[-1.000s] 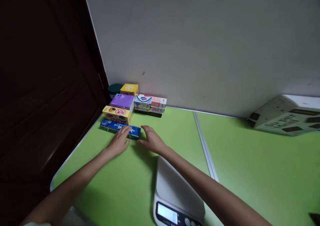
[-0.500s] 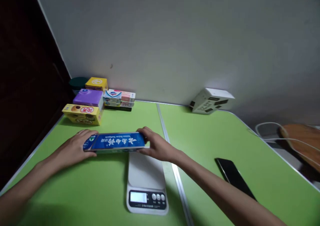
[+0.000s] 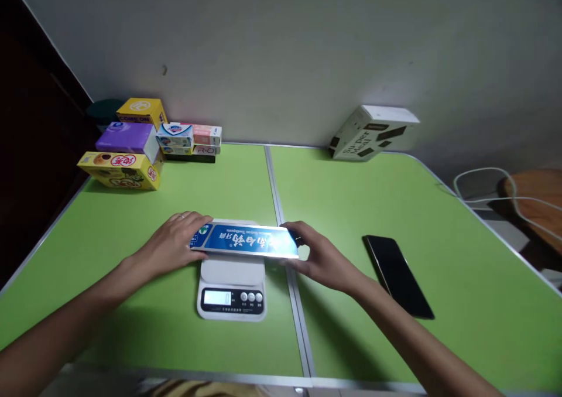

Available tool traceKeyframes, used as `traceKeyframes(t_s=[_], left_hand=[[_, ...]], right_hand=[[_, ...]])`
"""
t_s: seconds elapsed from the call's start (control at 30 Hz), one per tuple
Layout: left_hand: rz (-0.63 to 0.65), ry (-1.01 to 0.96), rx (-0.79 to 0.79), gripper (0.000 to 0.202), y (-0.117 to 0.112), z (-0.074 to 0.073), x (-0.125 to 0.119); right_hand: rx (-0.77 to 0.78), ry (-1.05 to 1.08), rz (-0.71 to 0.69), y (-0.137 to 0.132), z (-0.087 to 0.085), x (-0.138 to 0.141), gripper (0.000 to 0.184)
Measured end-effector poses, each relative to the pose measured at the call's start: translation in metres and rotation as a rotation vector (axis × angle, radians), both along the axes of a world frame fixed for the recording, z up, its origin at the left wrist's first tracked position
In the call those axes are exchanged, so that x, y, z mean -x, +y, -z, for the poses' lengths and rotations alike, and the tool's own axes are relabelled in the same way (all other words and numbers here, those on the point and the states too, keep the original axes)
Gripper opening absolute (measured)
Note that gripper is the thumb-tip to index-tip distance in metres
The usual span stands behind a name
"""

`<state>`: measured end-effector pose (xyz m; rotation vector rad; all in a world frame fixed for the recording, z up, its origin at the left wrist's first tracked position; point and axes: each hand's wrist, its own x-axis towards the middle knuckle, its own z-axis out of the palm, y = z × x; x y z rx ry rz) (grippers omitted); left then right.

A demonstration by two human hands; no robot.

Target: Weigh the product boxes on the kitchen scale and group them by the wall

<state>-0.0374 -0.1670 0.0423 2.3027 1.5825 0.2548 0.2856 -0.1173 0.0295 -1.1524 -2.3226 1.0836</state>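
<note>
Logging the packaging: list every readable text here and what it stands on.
"R+O": flat white box by the wall.
"Su per": tilted white carton; the rest is blurred.
Blue box over the scale: white characters, too blurred.
Front yellow box, rear yellow box, scale labels: too small.

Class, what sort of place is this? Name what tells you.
Probably a plain room at home or a small office: a green table by a bare wall, a digital scale under the hand-held toothpaste box, stacked product boxes.
</note>
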Motion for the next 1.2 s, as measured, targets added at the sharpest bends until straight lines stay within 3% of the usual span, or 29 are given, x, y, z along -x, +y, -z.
traceKeyframes(t_s=[0.1,0.27,0.43,0.63,1.0,1.2], left_hand=[[-0.023,0.068,0.039,0.071,-0.002,0.001,0.003],[-0.101,0.091,0.069,0.082,-0.013,-0.008,0.014],[-0.156,0.083,0.116,0.079,-0.022,-0.011,0.032],[-0.19,0.088,0.112,0.078,-0.025,-0.006,0.048],[-0.107,0.068,0.07,0.074,-0.015,-0.017,0.03],[-0.082,0.061,0.128,0.073,-0.012,-0.01,0.023]], right_hand=[[0.028,-0.01,0.01,-0.002,0.008,-0.001,0.06],[0.036,0.003,0.034,-0.002,0.006,-0.014,0.072],[0.042,0.003,0.082,-0.002,0.004,-0.027,0.066],[0.013,0.009,0.075,0.0,-0.002,-0.024,0.058],[-0.024,0.001,-0.036,-0.003,-0.01,-0.016,0.061],[-0.002,0.015,-0.055,-0.002,-0.003,-0.008,0.064]])
